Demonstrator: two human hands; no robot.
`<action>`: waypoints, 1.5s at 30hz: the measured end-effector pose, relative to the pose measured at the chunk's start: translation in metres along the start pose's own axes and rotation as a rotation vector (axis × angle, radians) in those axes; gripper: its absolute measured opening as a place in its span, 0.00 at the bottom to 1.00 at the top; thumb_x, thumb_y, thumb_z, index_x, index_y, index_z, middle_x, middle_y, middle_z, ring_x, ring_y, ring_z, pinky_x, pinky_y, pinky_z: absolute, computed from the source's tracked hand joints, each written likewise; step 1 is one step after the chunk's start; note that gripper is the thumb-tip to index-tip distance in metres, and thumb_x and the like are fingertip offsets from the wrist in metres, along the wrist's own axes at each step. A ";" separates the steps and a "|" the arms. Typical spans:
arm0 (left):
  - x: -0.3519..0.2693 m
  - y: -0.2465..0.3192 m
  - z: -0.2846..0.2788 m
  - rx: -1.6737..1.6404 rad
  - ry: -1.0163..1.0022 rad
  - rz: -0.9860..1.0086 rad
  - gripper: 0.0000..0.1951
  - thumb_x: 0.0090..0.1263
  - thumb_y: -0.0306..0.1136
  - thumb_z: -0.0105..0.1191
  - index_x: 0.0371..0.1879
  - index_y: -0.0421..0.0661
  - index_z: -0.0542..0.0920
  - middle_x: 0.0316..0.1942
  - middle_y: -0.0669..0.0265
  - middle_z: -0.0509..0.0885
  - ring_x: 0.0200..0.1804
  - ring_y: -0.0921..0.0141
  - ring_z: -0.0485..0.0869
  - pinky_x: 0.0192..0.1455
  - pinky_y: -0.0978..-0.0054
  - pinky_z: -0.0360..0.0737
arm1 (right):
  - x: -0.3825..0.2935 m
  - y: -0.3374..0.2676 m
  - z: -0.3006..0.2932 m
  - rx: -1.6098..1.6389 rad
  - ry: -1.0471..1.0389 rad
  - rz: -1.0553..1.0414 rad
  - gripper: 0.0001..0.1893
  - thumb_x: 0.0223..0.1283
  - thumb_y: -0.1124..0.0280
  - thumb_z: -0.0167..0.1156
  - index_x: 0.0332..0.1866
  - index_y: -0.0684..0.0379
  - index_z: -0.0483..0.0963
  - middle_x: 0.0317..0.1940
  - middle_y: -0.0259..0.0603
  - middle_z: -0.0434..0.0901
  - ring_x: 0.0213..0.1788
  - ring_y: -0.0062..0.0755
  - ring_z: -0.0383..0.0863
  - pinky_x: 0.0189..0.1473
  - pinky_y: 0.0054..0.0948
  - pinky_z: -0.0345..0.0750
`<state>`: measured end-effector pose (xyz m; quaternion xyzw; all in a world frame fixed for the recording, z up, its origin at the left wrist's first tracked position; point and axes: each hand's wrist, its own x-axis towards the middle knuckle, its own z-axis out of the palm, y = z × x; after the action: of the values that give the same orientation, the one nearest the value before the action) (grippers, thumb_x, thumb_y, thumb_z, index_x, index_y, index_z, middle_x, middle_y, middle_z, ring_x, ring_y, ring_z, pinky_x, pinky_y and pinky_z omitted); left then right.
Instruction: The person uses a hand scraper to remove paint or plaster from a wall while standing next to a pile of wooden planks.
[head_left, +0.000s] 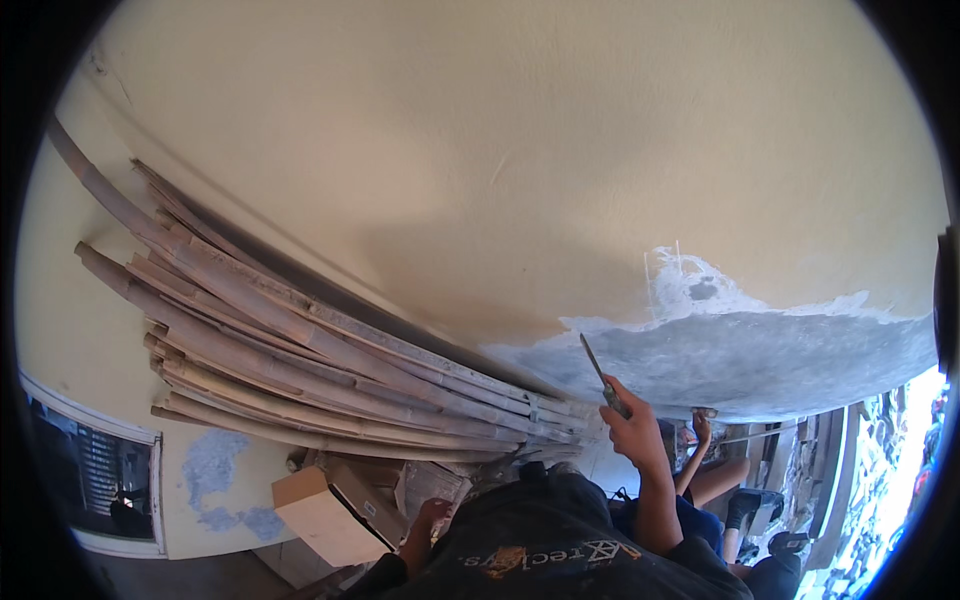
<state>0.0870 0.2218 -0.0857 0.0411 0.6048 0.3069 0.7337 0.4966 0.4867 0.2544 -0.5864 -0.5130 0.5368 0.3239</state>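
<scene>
My right hand (636, 435) is raised in front of the wall and grips the handle of a thin-bladed hand tool (594, 358). Its blade looks narrow, perhaps a putty knife seen edge-on, and points up and left. Behind the tip is the ragged white edge of a grey patch (720, 356) on the beige wall (480, 135). Whether the tip touches the wall is hard to tell. Low beside my body hangs my left hand (433, 514), to the right of a cardboard box (337, 517). The left fingers are small and partly turned away, and no object shows in them.
Long bamboo poles (300, 330) lean along the wall on my left. Close on my right crouches another person, whose hand (703, 429) holds a small block (705, 412) at the lower wall. Boards (832, 480) stand at the right; a window (97, 472) is at far left.
</scene>
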 end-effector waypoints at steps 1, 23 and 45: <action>0.005 0.000 0.005 0.003 0.049 -0.030 0.12 0.70 0.32 0.48 0.46 0.38 0.79 0.31 0.61 0.81 0.28 0.68 0.80 0.27 0.74 0.77 | 0.002 0.003 0.001 -0.051 0.029 -0.063 0.27 0.59 0.74 0.57 0.66 0.53 0.71 0.17 0.24 0.64 0.15 0.13 0.62 0.17 0.21 0.61; 0.020 0.006 0.030 0.272 0.181 0.049 0.13 0.69 0.33 0.53 0.43 0.36 0.80 0.32 0.57 0.85 0.29 0.63 0.84 0.29 0.67 0.82 | 0.012 0.026 0.004 -0.010 0.055 -0.057 0.28 0.59 0.75 0.57 0.67 0.52 0.69 0.17 0.24 0.63 0.15 0.14 0.62 0.18 0.21 0.61; -0.004 -0.004 0.019 0.282 0.067 0.035 0.12 0.67 0.31 0.49 0.42 0.38 0.81 0.32 0.58 0.84 0.31 0.67 0.82 0.32 0.73 0.79 | 0.016 0.004 0.005 0.117 -0.062 0.003 0.27 0.60 0.74 0.57 0.68 0.52 0.69 0.17 0.23 0.62 0.14 0.12 0.61 0.16 0.21 0.60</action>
<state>0.1055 0.2226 -0.0789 0.1439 0.6651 0.2328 0.6948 0.4908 0.4997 0.2452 -0.5501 -0.4897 0.5842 0.3410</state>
